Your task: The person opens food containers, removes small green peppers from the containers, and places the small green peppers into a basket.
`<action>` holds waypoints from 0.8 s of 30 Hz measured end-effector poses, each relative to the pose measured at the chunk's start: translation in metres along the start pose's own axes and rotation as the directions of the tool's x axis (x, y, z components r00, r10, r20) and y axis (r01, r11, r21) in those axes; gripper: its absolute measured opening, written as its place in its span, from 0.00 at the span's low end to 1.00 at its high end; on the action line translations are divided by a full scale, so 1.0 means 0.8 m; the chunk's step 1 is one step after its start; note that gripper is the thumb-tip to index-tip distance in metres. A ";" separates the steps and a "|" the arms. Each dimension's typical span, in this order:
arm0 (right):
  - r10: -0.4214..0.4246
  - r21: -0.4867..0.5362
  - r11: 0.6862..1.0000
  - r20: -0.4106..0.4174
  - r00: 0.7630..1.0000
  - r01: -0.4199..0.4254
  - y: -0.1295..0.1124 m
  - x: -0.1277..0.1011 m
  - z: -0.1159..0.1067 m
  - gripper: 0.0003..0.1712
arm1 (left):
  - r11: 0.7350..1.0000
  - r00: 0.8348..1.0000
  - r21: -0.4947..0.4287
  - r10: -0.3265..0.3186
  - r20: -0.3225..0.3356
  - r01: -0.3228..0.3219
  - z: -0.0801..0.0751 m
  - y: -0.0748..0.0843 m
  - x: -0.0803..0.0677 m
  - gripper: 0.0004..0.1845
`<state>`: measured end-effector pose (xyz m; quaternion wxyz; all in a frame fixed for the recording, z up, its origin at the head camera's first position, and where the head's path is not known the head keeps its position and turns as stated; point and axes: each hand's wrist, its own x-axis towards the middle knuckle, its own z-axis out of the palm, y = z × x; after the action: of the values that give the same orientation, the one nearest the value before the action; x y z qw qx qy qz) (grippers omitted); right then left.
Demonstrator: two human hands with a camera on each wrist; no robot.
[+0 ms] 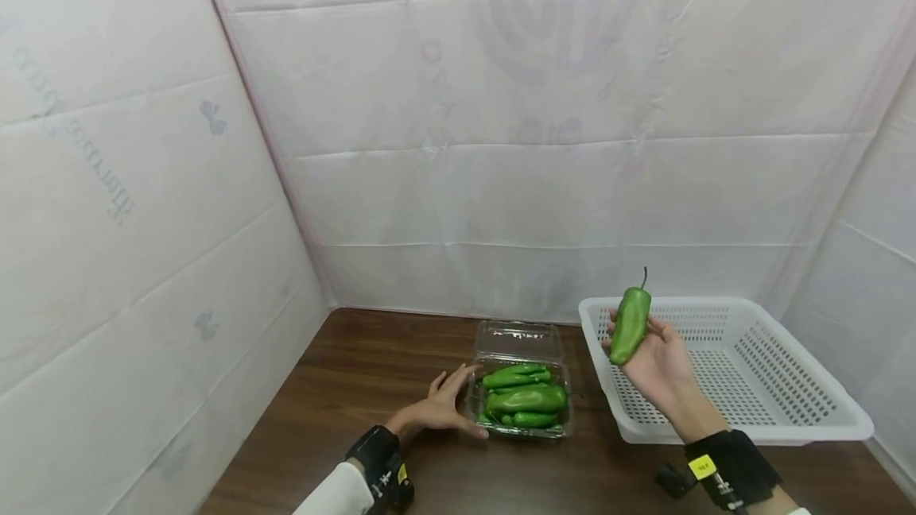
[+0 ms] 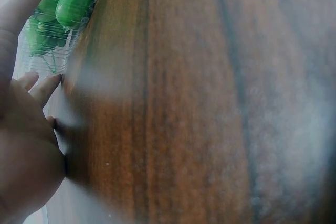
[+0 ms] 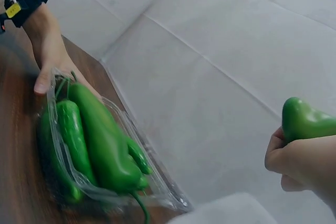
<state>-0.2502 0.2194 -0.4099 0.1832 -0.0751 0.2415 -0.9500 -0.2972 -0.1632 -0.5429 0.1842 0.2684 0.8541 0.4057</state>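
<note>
The green pepper (image 1: 630, 326) is held up in the right hand (image 1: 657, 364), stem pointing to twelve o'clock, above the near-left corner of the white perforated basket (image 1: 787, 412); the fingers curl round its lower half with the thumb pressed on the side. It looks light, smooth and glossy, so likely a little slippery, firm enough to take a moderate squeeze, and best held round the thick middle of the body, not by the thin stem, which could snap. At about nine o'clock from it sits the clear plastic clamshell (image 1: 520, 340), lid open toward the back, with several more green peppers (image 1: 525, 399) lying lengthwise inside; the thin plastic looks flimsy and apt to slide. The left hand (image 1: 442, 406) rests against the clamshell's left wall, fingers straight and slightly spread, thumb on the dark wooden table (image 1: 358, 388). The tabletop looks smooth and hard. White creased sheeting (image 1: 501, 141) closes the space in from nine o'clock through twelve to three.
</note>
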 end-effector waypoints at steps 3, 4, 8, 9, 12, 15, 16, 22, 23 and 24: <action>-0.003 -0.075 0.997 0.001 1.000 0.003 -0.007 -0.002 -0.001 0.21 | 1.000 1.000 0.005 -0.003 0.000 0.003 0.000 0.002 -0.001 0.62; -0.004 -0.122 0.993 -0.009 1.000 0.003 -0.010 -0.002 -0.001 0.22 | 1.000 1.000 0.006 -0.006 -0.002 0.006 0.001 0.002 -0.001 0.62; -0.041 -0.342 0.940 -0.088 0.995 0.009 -0.018 -0.002 -0.001 0.34 | 1.000 1.000 0.009 -0.013 -0.004 0.013 0.004 0.001 -0.002 0.62; -0.061 -0.399 0.917 -0.110 0.992 0.013 -0.020 -0.002 -0.001 0.38 | 1.000 1.000 0.012 -0.012 -0.002 0.012 0.004 0.001 -0.002 0.62; -0.145 -0.571 0.820 -0.172 0.974 0.021 -0.026 -0.003 -0.004 0.46 | 1.000 1.000 0.009 -0.008 0.003 0.008 0.007 0.002 -0.003 0.62; -0.214 -0.689 0.725 -0.216 0.953 0.006 -0.028 -0.004 -0.008 0.49 | 1.000 1.000 0.019 -0.013 0.012 0.013 0.008 0.002 -0.003 0.62; -0.234 -0.721 0.693 -0.231 0.944 -0.005 -0.028 -0.004 -0.010 0.49 | 1.000 1.000 0.019 -0.014 0.008 0.014 0.008 0.002 -0.003 0.62; -0.329 -0.895 0.432 -0.268 0.905 -0.108 -0.021 -0.001 -0.025 0.48 | 0.999 0.999 0.041 -0.023 -0.034 0.025 0.012 0.004 -0.003 0.60; -0.342 -0.928 0.343 -0.267 0.901 -0.145 -0.019 -0.001 -0.028 0.47 | 0.999 0.999 0.044 -0.023 -0.038 0.025 0.012 0.004 -0.003 0.60; -0.354 -0.953 0.242 -0.261 0.898 -0.182 -0.017 0.000 -0.031 0.47 | 0.999 0.999 0.045 -0.024 -0.040 0.025 0.013 0.004 -0.003 0.60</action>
<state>-0.2602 0.2415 -0.4252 -0.0143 0.0247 0.8010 -0.5979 -0.2891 -0.1571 -0.5466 0.1663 0.2541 0.8698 0.3889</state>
